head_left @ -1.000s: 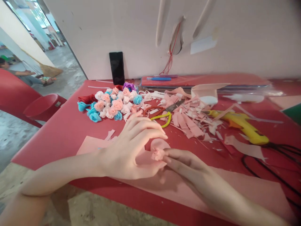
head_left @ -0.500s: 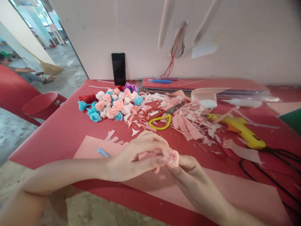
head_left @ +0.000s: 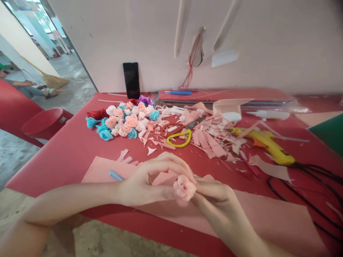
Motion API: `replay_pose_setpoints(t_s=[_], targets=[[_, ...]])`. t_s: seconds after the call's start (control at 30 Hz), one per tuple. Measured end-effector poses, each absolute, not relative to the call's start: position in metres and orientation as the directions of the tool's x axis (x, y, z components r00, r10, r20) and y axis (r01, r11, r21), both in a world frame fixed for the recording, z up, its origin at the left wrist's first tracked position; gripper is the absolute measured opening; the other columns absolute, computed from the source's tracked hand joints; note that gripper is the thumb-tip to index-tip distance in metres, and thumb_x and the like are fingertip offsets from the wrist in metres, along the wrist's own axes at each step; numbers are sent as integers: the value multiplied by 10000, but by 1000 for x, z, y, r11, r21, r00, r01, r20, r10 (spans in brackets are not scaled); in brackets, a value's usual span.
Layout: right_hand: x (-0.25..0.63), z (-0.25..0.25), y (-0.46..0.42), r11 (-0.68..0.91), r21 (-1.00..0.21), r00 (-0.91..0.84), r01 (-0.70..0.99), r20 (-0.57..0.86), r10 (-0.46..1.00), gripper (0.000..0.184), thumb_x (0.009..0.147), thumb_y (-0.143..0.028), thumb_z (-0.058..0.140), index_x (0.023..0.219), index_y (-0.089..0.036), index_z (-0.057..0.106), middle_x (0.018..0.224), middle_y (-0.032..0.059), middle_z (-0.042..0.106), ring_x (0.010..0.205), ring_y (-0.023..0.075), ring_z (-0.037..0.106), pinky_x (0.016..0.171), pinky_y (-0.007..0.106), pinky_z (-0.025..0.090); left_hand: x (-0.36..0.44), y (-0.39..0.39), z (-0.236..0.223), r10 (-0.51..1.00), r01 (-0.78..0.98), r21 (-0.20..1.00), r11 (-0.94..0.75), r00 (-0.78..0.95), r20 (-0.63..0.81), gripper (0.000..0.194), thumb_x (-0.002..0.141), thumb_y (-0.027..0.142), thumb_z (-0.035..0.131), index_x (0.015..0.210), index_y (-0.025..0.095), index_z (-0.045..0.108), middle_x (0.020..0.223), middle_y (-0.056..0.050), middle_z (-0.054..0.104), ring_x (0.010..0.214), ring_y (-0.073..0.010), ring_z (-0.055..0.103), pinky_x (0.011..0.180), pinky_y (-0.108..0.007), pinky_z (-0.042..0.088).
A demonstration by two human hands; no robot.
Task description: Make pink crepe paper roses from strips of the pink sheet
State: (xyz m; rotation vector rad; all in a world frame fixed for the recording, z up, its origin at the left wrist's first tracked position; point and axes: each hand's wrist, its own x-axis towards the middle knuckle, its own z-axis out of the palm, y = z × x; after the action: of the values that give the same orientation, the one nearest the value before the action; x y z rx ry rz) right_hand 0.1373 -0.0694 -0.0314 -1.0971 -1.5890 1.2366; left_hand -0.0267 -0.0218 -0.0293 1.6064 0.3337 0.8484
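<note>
A small pink paper rose [head_left: 184,187] is held between both hands above the front of the table, its spiral of petals facing me. My left hand [head_left: 152,178] pinches it from the left, thumb and fingertips at the petals. From the right, the thumb and fingers of my right hand [head_left: 217,196] grip its other side; the rose's base is hidden. Beneath the hands lies a long pink paper sheet [head_left: 278,217]. A blue pen [head_left: 115,175] rests on the sheet's left part, close to my left wrist.
Finished paper roses [head_left: 124,123] are heaped at the back left, near a propped phone [head_left: 131,80]. Scissors [head_left: 179,138] lie among pink paper scraps [head_left: 211,141]. To the right are a yellow glue gun [head_left: 268,142] and its black cable. Another person [head_left: 23,85] sits far left.
The rose has turned so its open face points toward me, and looks fuller. My left fingers have closed in from a wide spread to the petals. The view has shifted slightly.
</note>
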Motion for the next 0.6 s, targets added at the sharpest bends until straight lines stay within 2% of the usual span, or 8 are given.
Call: replay_pose_setpoints(t_s=[0.13,0.27,0.43,0.5,0.6], targets=[[138,-36,-71,89,-993,-258,84,65,964,210,801,-388,602,708,-273,751,633,5,664,610,153,569,589,243,491,-26,-22,-34,705,-283,943,-177,632,322,67,772,208,655,808,177,607,871,-14,527,861,-112,533,875,-298,431],[139,-40,-71,115,-993,-271,35,102,957,146,810,-371,607,816,-339,749,645,-21,694,667,138,590,653,221,496,-26,-20,-36,728,-287,955,-72,639,247,128,766,291,667,742,170,633,839,-4,507,834,-101,536,855,-280,434],[141,-38,-66,42,-998,-334,-47,55,941,129,788,-370,637,794,-320,755,623,-7,690,544,105,542,478,180,457,-27,-19,-37,729,-300,953,46,663,173,160,738,336,688,729,179,661,842,-3,518,836,-98,539,803,-250,444],[142,-37,-64,0,-997,-365,-71,26,930,115,775,-346,655,786,-297,759,623,3,683,517,94,526,422,164,427,-26,-18,-37,714,-302,951,69,680,164,178,741,349,681,731,172,660,840,-1,512,768,-78,543,727,-225,458],[143,-37,-62,-41,-996,-384,-82,-7,923,114,769,-330,663,778,-271,761,687,17,691,532,87,534,417,155,428,-26,-17,-36,683,-321,940,115,712,159,165,770,331,656,787,167,652,886,3,492,626,-35,550,638,-215,476]])
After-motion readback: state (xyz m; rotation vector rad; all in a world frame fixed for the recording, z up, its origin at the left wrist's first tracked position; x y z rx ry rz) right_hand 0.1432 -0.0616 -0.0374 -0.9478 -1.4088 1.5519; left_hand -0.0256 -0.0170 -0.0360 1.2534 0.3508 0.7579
